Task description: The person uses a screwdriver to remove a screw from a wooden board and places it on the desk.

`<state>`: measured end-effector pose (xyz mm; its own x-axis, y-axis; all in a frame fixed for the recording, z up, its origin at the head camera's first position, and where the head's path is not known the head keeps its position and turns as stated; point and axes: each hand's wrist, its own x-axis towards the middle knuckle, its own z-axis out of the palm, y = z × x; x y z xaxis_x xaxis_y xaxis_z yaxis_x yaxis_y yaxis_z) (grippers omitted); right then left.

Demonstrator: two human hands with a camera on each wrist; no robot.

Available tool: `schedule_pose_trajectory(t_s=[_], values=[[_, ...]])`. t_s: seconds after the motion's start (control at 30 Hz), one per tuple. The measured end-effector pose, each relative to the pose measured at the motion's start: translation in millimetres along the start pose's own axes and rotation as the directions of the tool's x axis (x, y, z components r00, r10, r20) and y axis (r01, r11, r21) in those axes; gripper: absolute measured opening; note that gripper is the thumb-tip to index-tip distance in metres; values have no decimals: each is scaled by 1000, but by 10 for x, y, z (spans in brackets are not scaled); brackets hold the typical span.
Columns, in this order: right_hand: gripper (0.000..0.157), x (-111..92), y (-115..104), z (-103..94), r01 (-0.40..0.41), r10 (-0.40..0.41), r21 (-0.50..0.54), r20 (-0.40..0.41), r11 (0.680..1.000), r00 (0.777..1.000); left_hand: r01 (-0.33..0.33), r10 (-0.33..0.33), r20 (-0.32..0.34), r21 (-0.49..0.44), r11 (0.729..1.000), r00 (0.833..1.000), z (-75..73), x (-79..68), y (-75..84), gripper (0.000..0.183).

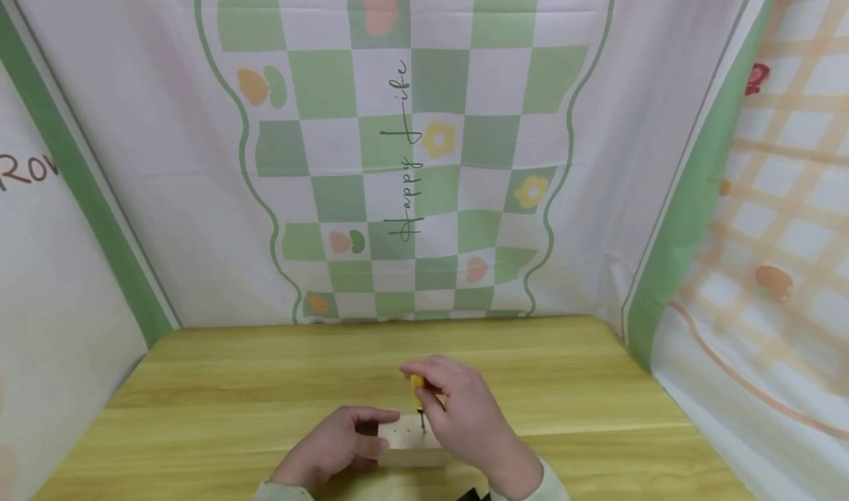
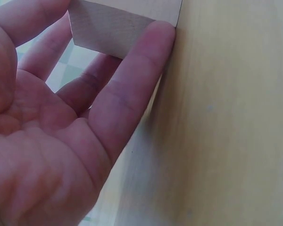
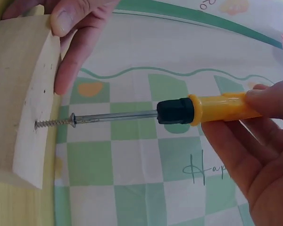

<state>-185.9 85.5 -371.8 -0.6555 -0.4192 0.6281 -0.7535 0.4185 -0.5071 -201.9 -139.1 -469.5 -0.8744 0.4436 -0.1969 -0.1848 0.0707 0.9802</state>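
A pale wooden block (image 1: 413,457) with several small holes in its top lies on the table. My left hand (image 1: 341,442) grips its left end, thumb and fingers on opposite sides; the left wrist view shows fingers against the block's end (image 2: 104,30). In my right hand (image 1: 467,409) is a screwdriver (image 3: 221,109) with a yellow handle and black collar, pinched between thumb and fingers. Its steel shaft meets the head of a screw (image 3: 56,123), whose tip stands in one of the holes. Most of the screw's thread shows above the wood.
The wood-grain table (image 1: 265,383) spreads around the block. A black object (image 1: 472,495) shows at the bottom edge, near the right wrist. Behind the table hangs a green-and-white checked cloth (image 1: 411,191), with printed cloths on both sides.
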Motion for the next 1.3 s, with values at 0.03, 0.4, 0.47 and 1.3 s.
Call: schedule_pose_trajectory(t_s=[0.03,0.4,0.47,1.3], values=[[32,1,2,-5,-1,1,-1,11,1000,1000,0,0,2,-3,1000,1000,0,-2,2,44],[33,21,-25,60,-61,44,-165,-103,984,994,2,-2,-5,-3,1000,1000,1,-8,0,44],[34,22,-27,46,-56,43,-158,-86,986,995,2,-2,-6,-3,1000,1000,2,-6,1,44],[41,11,-2,4,-29,31,-45,51,999,998,0,0,10,-20,1000,1000,10,-10,15,44]])
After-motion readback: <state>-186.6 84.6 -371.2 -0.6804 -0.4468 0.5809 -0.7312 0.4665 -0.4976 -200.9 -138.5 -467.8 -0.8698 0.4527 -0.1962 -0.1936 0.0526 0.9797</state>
